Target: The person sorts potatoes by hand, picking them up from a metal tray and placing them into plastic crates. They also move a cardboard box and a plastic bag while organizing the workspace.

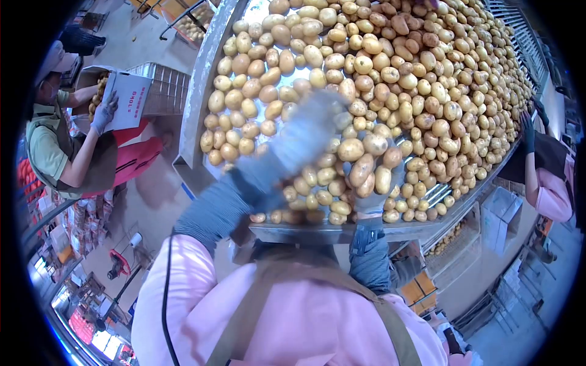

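Note:
Potatoes (439,110) cover a metal-edged sorting table (201,85) in front of me, heaped thickest at the right. My right hand (370,205), in a pale glove with a grey-blue sleeve cover, is near the table's front edge, cupped around several potatoes (361,169) that hide most of its fingers. Across the left part of the table reaches my left hand (311,128), gloved and smeared by motion. It is over the potatoes, and its fingers cannot be made out, nor whether anything is in them.
At left a person (55,140) in gloves holds a white carton (131,97) with potatoes, by a plastic crate (165,85). Another person's gloved hand (527,131) rests at the table's right edge. A plastic-lined crate (500,213) stands below at right.

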Available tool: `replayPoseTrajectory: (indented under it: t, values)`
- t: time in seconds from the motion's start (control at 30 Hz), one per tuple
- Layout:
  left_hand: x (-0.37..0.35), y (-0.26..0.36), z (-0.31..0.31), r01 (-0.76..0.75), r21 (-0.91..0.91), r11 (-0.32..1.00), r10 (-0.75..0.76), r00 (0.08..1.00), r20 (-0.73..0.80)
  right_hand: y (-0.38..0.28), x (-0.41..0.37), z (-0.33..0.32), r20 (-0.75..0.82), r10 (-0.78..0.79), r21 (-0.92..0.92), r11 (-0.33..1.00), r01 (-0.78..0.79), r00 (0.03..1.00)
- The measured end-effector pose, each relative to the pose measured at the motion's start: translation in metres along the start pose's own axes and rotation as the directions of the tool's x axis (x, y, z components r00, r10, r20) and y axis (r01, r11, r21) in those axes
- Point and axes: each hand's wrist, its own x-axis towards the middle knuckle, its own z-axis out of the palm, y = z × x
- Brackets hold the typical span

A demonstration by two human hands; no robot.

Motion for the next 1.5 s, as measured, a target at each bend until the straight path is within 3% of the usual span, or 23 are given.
replayPoseTrajectory:
  t: [0.07, 0.13, 0.17, 0.2, 0.27, 0.43, 0.57, 0.67, 0.7, 0.73, 0.8, 0.87, 0.9, 1.0, 1.03, 1.13, 1.2, 1.27, 1.33, 1.37, 1.4, 1.43, 1.5]
  values:
    - [0.040, -0.054, -0.056, 0.498, -0.220, 0.839, -0.529, 0.842, -0.107, -0.002, -0.006, -0.012, 0.050, 0.078, 0.065, 0.995, -0.081, 0.996]
    - [0.060, -0.154, -0.074, 0.457, 0.390, 0.799, -0.384, 0.888, -0.254, -0.001, -0.011, -0.022, 0.085, 0.127, 0.093, 0.986, -0.135, 0.988]
    - [0.072, -0.155, -0.070, 0.631, 0.434, 0.643, -0.628, 0.759, -0.172, -0.001, -0.013, -0.028, 0.100, 0.138, 0.103, 0.983, -0.149, 0.985]
    - [0.074, -0.170, -0.049, 0.589, 0.572, 0.571, -0.568, 0.786, -0.242, -0.001, -0.014, -0.031, 0.105, 0.143, 0.118, 0.981, -0.155, 0.984]
    - [0.078, -0.167, -0.032, 0.579, 0.525, 0.623, -0.456, 0.815, -0.358, 0.000, -0.019, -0.042, 0.117, 0.153, 0.128, 0.977, -0.168, 0.981]
    - [0.108, -0.189, -0.052, 0.687, 0.202, 0.698, -0.640, 0.725, -0.256, -0.003, -0.023, -0.075, 0.137, 0.180, 0.153, 0.968, -0.200, 0.974]
    - [0.137, -0.210, -0.060, 0.787, 0.313, 0.532, -0.805, 0.584, -0.099, -0.005, -0.029, -0.099, 0.139, 0.218, 0.148, 0.960, -0.238, 0.966]
    - [0.114, -0.225, -0.062, 0.691, -0.031, 0.722, -0.683, 0.705, -0.192, -0.006, -0.036, -0.107, 0.147, 0.244, 0.145, 0.953, -0.265, 0.959]
    - [0.105, -0.162, -0.066, 0.641, -0.080, 0.763, -0.628, 0.708, -0.324, -0.006, -0.037, -0.108, 0.146, 0.247, 0.145, 0.952, -0.268, 0.958]
    - [0.107, -0.187, -0.065, 0.391, 0.115, 0.913, -0.303, 0.840, -0.449, -0.006, -0.037, -0.109, 0.149, 0.253, 0.145, 0.951, -0.274, 0.956]
    - [0.107, -0.176, -0.068, 0.312, 0.301, 0.901, -0.180, 0.901, -0.396, -0.006, -0.039, -0.109, 0.148, 0.268, 0.147, 0.946, -0.289, 0.952]
    - [0.130, -0.151, -0.066, 0.344, 0.561, 0.753, -0.407, 0.913, -0.014, -0.005, -0.039, -0.103, 0.149, 0.275, 0.146, 0.944, -0.296, 0.950]
    - [0.141, -0.138, -0.060, 0.207, 0.716, 0.667, -0.438, 0.886, 0.152, -0.004, -0.037, -0.098, 0.150, 0.275, 0.144, 0.944, -0.296, 0.950]
    - [0.158, -0.121, -0.051, -0.111, 0.928, 0.357, -0.542, 0.784, 0.302, -0.001, -0.037, -0.081, 0.155, 0.269, 0.141, 0.946, -0.291, 0.951]
    - [0.163, -0.126, -0.048, -0.086, 0.922, 0.378, -0.582, 0.752, 0.309, -0.001, -0.038, -0.076, 0.160, 0.264, 0.142, 0.948, -0.286, 0.951]
    - [0.146, -0.144, -0.067, -0.164, 0.805, 0.570, -0.342, 0.844, 0.414, -0.001, -0.037, -0.064, 0.178, 0.256, 0.156, 0.946, -0.284, 0.950]
    - [0.131, -0.123, -0.076, 0.156, 0.667, 0.729, -0.460, 0.833, 0.308, -0.003, -0.038, -0.061, 0.188, 0.247, 0.164, 0.946, -0.278, 0.951]
    - [0.103, -0.145, -0.075, 0.102, 0.424, 0.900, -0.190, 0.967, 0.170, -0.005, -0.033, -0.060, 0.220, 0.221, 0.176, 0.949, -0.262, 0.950]
    - [0.084, -0.137, -0.070, 0.121, 0.243, 0.963, -0.129, 0.991, 0.019, -0.005, -0.027, -0.061, 0.306, 0.193, 0.255, 0.927, -0.275, 0.932]
    - [0.075, -0.127, -0.061, 0.255, -0.169, 0.952, -0.255, 0.967, 0.022, 0.000, -0.026, -0.066, 0.418, 0.298, 0.445, 0.756, -0.480, 0.858]
    - [0.059, -0.117, -0.051, 0.243, -0.227, 0.943, -0.257, 0.966, -0.034, 0.005, -0.025, -0.075, 0.534, 0.352, 0.580, 0.509, -0.636, 0.769]
    - [0.046, -0.102, -0.041, 0.308, -0.329, 0.893, -0.310, 0.950, 0.048, 0.044, -0.032, -0.080, 0.291, 0.269, 0.369, 0.854, -0.368, 0.918]
    - [0.027, -0.069, -0.028, 0.362, -0.382, 0.850, -0.347, 0.931, 0.112, 0.008, -0.024, -0.068, 0.303, 0.243, 0.337, 0.877, -0.342, 0.921]
